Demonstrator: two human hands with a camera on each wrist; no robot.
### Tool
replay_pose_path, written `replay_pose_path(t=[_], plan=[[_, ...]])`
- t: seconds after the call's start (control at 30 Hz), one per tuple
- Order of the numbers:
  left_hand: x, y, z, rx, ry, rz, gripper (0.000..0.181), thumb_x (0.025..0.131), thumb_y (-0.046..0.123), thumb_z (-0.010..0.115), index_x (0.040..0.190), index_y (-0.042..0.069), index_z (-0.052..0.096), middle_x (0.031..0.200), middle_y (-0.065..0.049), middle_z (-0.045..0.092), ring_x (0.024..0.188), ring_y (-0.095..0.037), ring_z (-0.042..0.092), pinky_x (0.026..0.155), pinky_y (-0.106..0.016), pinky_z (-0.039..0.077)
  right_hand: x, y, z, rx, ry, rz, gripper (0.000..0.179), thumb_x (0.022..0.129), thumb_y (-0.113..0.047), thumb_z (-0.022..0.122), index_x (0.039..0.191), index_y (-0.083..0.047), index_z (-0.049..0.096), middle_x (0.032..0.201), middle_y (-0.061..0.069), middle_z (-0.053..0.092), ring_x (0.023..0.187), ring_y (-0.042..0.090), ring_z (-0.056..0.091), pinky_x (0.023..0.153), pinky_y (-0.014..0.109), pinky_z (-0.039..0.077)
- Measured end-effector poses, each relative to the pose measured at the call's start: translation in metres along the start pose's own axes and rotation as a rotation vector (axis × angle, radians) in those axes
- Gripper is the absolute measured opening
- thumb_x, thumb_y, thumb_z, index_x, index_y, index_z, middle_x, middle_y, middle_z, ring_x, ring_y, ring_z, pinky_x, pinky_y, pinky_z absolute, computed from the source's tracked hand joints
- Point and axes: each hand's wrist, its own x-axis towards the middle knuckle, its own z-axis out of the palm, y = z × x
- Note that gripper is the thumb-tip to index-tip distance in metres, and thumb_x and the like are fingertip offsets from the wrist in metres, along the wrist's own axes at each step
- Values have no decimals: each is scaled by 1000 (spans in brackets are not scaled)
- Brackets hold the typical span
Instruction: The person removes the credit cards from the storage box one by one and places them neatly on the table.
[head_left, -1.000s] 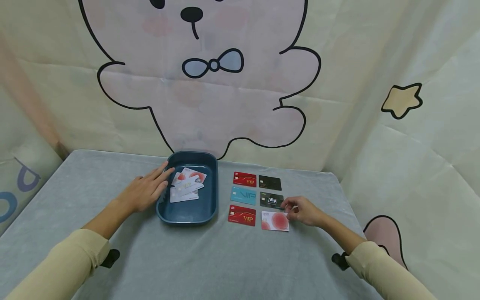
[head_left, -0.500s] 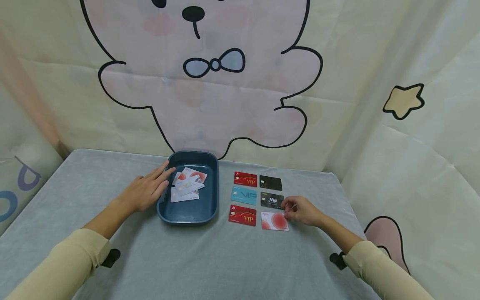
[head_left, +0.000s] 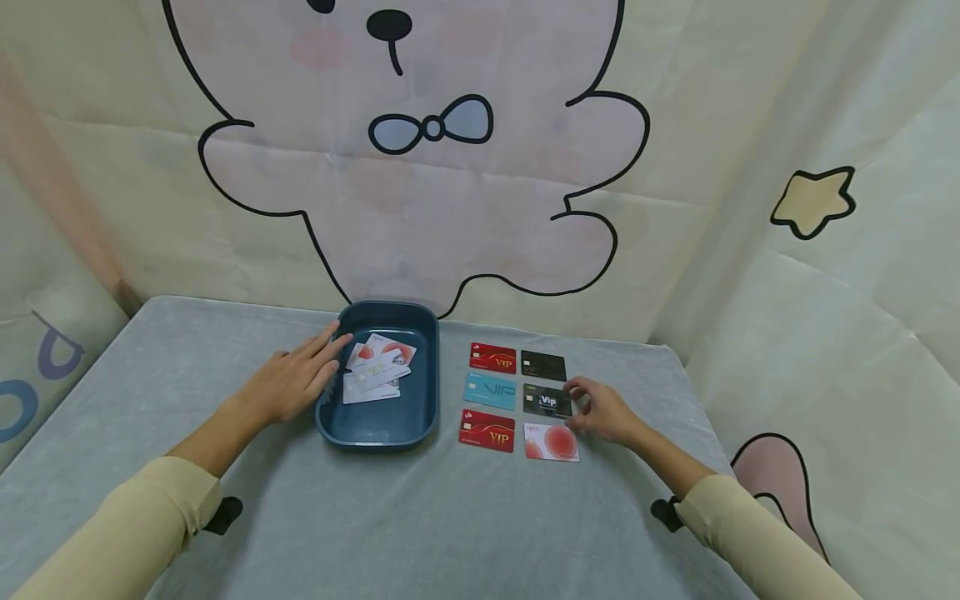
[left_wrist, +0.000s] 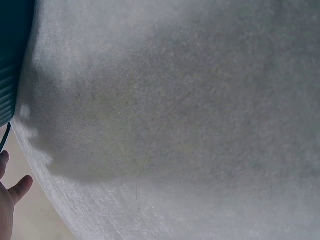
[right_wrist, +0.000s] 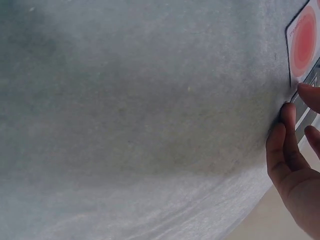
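A black Vip card (head_left: 547, 401) with white lettering and a small pale chip lies flat and face up on a table covered in grey-blue cloth (head_left: 420, 517). It is the middle card of the right-hand column in a neat block of six. The right hand (head_left: 606, 413) is at its right edge, fingers bent, forefinger and thumb apart near the two right corners; the fingertips appear to touch the edge, and in the right wrist view they hide much of the card. The left hand (head_left: 288, 382) has its fingers extended and slightly spread, their tips resting on the left rim of a dark blue tray (head_left: 377, 428), inside which white cards (head_left: 373, 393), some with pink-red designs, overlap in a loose pile. Above the Vip card is a plainer black card (head_left: 543, 366); below it, a white card with pink circles (head_left: 551, 442), close to the thumb. The left column runs, top to bottom, red VIP card (head_left: 492, 358), turquoise VIP card (head_left: 490, 391), another red VIP card (head_left: 487, 430). Behind the table hangs a cream backdrop (head_left: 697, 108) printed with a bow-tied cartoon animal.
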Motion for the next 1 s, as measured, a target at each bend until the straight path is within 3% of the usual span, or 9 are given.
replay_pose_path(t=[0.43, 0.63, 0.83, 1.0], plan=[[-1, 1, -1, 1, -1, 3, 55, 108, 34, 33, 158, 14, 28, 166, -15, 13, 146, -43, 25, 101, -74, 32, 8, 0, 0, -47, -8, -40, 46, 83, -4, 78, 125, -1, 60, 114, 18, 63, 82, 20, 61, 78, 37, 56], [-1, 2, -1, 4, 6, 8, 54, 108, 34, 33, 158, 14, 28, 166, -15, 13, 146, -42, 26, 101, -74, 32, 13, 1, -3, -31, 36, -49, 45, 84, -8, 78, 124, 0, 59, 112, 19, 64, 85, 24, 62, 76, 38, 54], [0, 1, -1, 1, 6, 7, 54, 108, 34, 33, 158, 14, 28, 166, -14, 12, 146, -42, 26, 101, -74, 32, 22, 1, -6, -18, 83, -43, 51, 88, -10, 73, 134, 1, 54, 123, 26, 60, 93, 31, 63, 79, 41, 54], [-1, 1, 0, 0, 5, 4, 55, 108, 35, 33, 158, 14, 28, 166, -14, 13, 146, -42, 25, 101, -74, 32, 30, 1, -6, -38, 82, -72, 54, 88, -9, 72, 137, 4, 53, 130, 29, 58, 93, 31, 65, 73, 38, 54]])
